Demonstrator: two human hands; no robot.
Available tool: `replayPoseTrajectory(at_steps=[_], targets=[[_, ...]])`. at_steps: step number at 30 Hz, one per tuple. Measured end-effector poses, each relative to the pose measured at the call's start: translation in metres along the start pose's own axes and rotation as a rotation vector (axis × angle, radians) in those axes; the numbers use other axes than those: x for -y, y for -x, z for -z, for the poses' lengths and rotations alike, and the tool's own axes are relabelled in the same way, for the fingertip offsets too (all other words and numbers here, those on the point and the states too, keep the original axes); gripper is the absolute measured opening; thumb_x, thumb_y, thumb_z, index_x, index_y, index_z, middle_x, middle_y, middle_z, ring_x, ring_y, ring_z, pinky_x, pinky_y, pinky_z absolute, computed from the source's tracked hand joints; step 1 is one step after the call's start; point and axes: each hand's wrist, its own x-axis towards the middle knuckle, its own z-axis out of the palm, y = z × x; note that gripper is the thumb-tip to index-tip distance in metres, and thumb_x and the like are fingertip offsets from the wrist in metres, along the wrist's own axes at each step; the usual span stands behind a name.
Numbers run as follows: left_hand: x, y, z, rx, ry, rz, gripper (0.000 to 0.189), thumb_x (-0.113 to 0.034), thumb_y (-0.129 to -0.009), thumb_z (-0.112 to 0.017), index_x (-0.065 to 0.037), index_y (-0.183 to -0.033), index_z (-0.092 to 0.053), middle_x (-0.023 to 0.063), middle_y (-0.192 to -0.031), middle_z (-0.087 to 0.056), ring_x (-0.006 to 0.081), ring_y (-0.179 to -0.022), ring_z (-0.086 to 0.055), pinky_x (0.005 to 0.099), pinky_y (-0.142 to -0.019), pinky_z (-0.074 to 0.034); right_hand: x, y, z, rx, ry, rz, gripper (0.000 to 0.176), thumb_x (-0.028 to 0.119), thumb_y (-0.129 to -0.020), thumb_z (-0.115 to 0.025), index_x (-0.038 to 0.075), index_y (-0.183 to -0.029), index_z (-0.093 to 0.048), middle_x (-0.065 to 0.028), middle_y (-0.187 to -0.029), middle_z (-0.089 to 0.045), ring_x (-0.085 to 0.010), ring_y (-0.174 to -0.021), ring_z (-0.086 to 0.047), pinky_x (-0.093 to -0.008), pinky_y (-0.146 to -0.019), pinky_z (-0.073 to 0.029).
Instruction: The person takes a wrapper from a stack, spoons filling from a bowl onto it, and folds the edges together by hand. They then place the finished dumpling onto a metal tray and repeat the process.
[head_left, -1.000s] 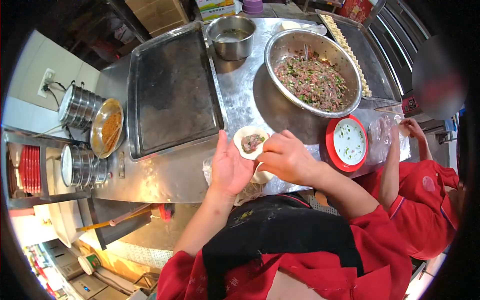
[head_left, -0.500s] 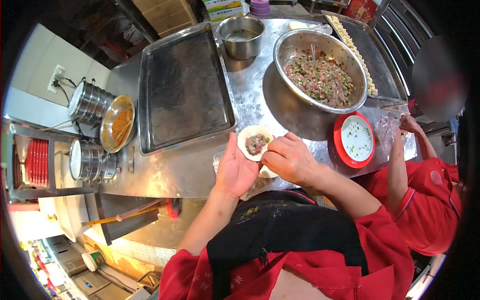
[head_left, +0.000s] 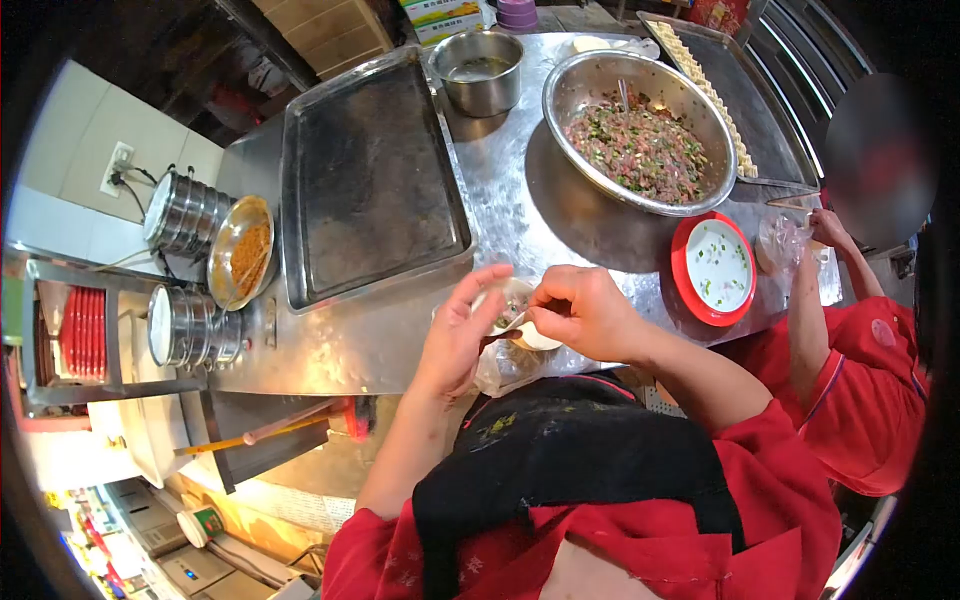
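Observation:
A pale round wrapper with meat filling [head_left: 513,303] rests against the fingers of my left hand [head_left: 457,335], which curl around its left side. The thumb and forefinger of my right hand [head_left: 590,312] pinch the wrapper's right edge. Just below my hands, more white wrappers [head_left: 540,337] lie on a clear plastic bag [head_left: 500,372] at the table's front edge. Beyond my right hand is a large steel bowl [head_left: 560,150] of chopped meat and greens with a utensil standing in it.
A black tray [head_left: 375,190] lies at left, with a steel pot [head_left: 480,75] behind it. A red-rimmed plate [head_left: 685,290] is at right, beside a co-worker's hands [head_left: 828,230]. Rows of dumplings [head_left: 705,85] line the back-right tray. An orange-filled bowl [head_left: 248,255] and steel canisters stand left.
The wrapper has tilted up from lying flat on my open left palm, and my left fingers have curled around it. The surroundings have shifted slightly in view.

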Motion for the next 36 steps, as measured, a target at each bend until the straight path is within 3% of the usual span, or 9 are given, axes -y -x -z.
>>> replayPoseTrajectory(at_steps=[3,6,12,14,20,23,26,28,36], targets=[[0.002,0.01,0.001,0.023,-0.473,-0.221,0.03,-0.01,-0.088,-0.062,-0.007,-0.118,-0.06,0.0053,-0.111,-0.061,0.0095,-0.099,-0.057,0.0287,-0.078,-0.051,0.007,-0.003,0.004,0.027,-0.182,-0.226,0.015,0.014,-0.074,-0.064,-0.001,-0.077,-0.065,-0.0149,-0.071,-0.063,-0.0247,-0.063,-0.063,-0.034,-0.059,-0.048],[-0.004,0.016,-0.009,-0.013,-0.36,-0.058,0.03,-0.007,-0.085,-0.066,-0.004,-0.114,-0.063,0.0076,-0.109,-0.063,0.0111,-0.094,-0.06,0.0272,-0.077,-0.052,0.009,-0.001,0.006,0.011,-0.205,-0.255,0.017,0.016,-0.076,-0.065,-0.001,-0.079,-0.065,-0.014,-0.07,-0.064,-0.0193,-0.063,-0.061,-0.0317,-0.059,-0.048],[0.001,0.021,-0.007,-0.049,-0.035,-0.188,0.027,-0.005,-0.086,-0.064,-0.001,-0.113,-0.063,0.0102,-0.11,-0.063,0.0164,-0.094,-0.062,0.0281,-0.079,-0.053,0.007,0.006,0.025,-0.206,-0.238,-0.298,0.016,0.015,-0.083,-0.065,-0.001,-0.085,-0.067,-0.0062,-0.071,-0.064,-0.009,-0.066,-0.057,-0.0263,-0.058,-0.046],[-0.002,0.025,-0.008,-0.013,-0.039,-0.225,0.027,-0.003,-0.085,-0.064,0.0,-0.112,-0.063,0.0114,-0.112,-0.062,0.0175,-0.098,-0.061,0.0287,-0.082,-0.052,0.001,0.012,0.031,0.002,-0.442,-0.518,0.018,0.015,-0.085,-0.065,-0.001,-0.094,-0.067,-0.0035,-0.078,-0.065,-0.0077,-0.071,-0.057,-0.025,-0.061,-0.046],[-0.003,0.025,-0.009,0.039,-0.238,-0.343,0.03,0.001,-0.081,-0.067,0.001,-0.11,-0.064,0.0147,-0.117,-0.06,0.0203,-0.108,-0.056,0.0303,-0.092,-0.044,0.004,0.017,0.022,0.169,-0.707,-0.371,0.026,0.014,-0.082,-0.07,-0.003,-0.1,-0.065,-0.005,-0.084,-0.066,-0.009,-0.075,-0.058,-0.025,-0.063,-0.047],[-0.005,0.024,-0.012,0.026,-0.297,-0.339,0.031,0.002,-0.078,-0.069,0.001,-0.109,-0.065,0.0146,-0.116,-0.061,0.0201,-0.108,-0.056,0.0297,-0.092,-0.044,0.014,0.013,0.029,0.224,-0.529,-0.544,0.022,0.016,-0.082,-0.07,-0.001,-0.095,-0.066,-0.0058,-0.079,-0.066,-0.0114,-0.069,-0.06,-0.0282,-0.057,-0.047],[-0.008,0.024,-0.016,0.015,-0.426,-0.38,0.029,0.001,-0.076,-0.072,0.0,-0.105,-0.067,0.0142,-0.112,-0.063,0.0191,-0.104,-0.058,0.0286,-0.088,-0.046,0.008,0.017,0.024,0.167,-0.24,-0.351,0.019,0.017,-0.082,-0.07,0.001,-0.09,-0.066,-0.0079,-0.073,-0.065,-0.0142,-0.061,-0.06,-0.0305,-0.053,-0.046],[-0.007,0.024,-0.019,0.001,-0.521,-0.423,0.028,0.0,-0.075,-0.073,-0.001,-0.103,-0.068,0.014,-0.11,-0.064,0.0187,-0.102,-0.06,0.028,-0.086,-0.047,-0.005,0.018,0.016,-0.054,0.064,0.154,0.018,0.019,-0.082,-0.069,0.002,-0.089,-0.066,-0.0092,-0.071,-0.063,-0.0143,-0.055,-0.06,-0.0302,-0.05,-0.046],[-0.007,0.021,-0.022,-0.043,-0.585,-0.449,0.023,-0.003,-0.075,-0.074,-0.003,-0.098,-0.07,0.0141,-0.105,-0.067,0.021,-0.1,-0.063,0.0287,-0.083,-0.049,0.009,0.017,0.018,-0.064,-0.413,-0.217,0.015,0.011,-0.078,-0.07,0.001,-0.088,-0.064,-0.0131,-0.073,-0.062,-0.0259,-0.061,-0.061,-0.0337,-0.054,-0.047]])
